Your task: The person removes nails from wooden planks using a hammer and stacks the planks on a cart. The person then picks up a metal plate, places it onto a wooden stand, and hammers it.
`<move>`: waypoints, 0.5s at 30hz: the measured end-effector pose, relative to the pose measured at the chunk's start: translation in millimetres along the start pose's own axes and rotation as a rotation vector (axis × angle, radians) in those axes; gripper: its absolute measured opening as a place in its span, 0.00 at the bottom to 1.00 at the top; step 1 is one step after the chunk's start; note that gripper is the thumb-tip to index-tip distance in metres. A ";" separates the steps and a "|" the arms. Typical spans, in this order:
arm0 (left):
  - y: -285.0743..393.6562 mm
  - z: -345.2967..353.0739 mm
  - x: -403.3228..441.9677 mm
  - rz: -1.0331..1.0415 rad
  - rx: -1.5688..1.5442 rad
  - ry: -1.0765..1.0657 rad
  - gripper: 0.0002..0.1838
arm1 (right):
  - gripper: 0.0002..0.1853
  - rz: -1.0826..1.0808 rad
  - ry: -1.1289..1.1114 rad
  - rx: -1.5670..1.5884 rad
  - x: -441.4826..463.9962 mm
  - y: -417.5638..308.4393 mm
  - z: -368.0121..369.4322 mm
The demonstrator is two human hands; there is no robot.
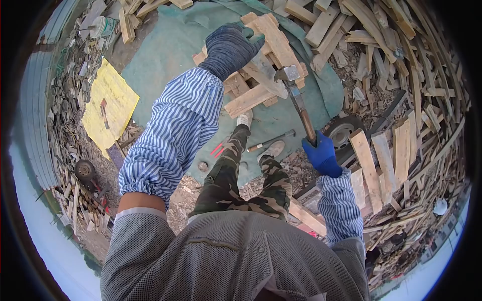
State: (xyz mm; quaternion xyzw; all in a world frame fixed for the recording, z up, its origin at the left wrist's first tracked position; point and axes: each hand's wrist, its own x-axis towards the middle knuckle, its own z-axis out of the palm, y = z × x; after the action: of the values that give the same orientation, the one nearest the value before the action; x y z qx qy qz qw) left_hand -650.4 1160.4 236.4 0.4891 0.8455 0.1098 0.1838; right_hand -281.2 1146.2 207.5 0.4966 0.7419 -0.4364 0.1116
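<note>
My right hand wears a blue glove and is closed round the handle of a hammer. The hammer's metal head is up over the right side of a stack of wooden blocks and boards. My left hand, in a dark glove with green fingertips, has its fingers curled at the upper end of a greyish wooden board. This board slants across the stack, its lower end close to the hammer head. The glove partly hides the grip. A green cloth lies beneath the stack.
A second hammer lies by my feet, near a red-handled tool. A yellow sheet with a tool on it is at left. Loose boards and a wheel are at right. A bucket stands upper left.
</note>
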 end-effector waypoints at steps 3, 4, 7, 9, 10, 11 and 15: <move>-1.5 0.0 4.9 0.036 0.017 0.006 0.29 | 0.18 -0.055 -0.017 -0.060 29.8 24.1 1.6; -3.0 -1.1 5.0 0.047 0.025 0.011 0.29 | 0.19 -0.055 -0.041 -0.078 34.9 25.7 -2.3; -0.1 -13.9 6.5 -0.020 -0.061 -0.055 0.32 | 0.20 0.047 -0.144 0.016 31.4 8.3 -12.4; 2.4 -20.9 9.2 0.027 -0.052 -0.082 0.33 | 0.19 0.121 -0.203 0.092 32.8 0.9 -16.8; 3.1 -21.1 8.6 0.050 -0.047 -0.099 0.33 | 0.19 0.154 -0.221 0.121 31.6 5.3 -13.5; 2.9 -18.8 11.1 0.057 -0.047 -0.078 0.33 | 0.19 0.188 -0.238 0.151 33.3 10.4 -10.8; -2.6 0.0 11.5 0.152 0.068 0.091 0.33 | 0.17 -0.053 -0.025 -0.238 46.4 37.6 -2.5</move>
State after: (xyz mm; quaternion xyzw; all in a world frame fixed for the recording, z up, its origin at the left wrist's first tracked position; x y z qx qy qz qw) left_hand -657.7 1169.0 233.1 0.5524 0.8166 0.1168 0.1198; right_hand -271.5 1182.5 161.0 0.4544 0.7999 -0.3543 0.1674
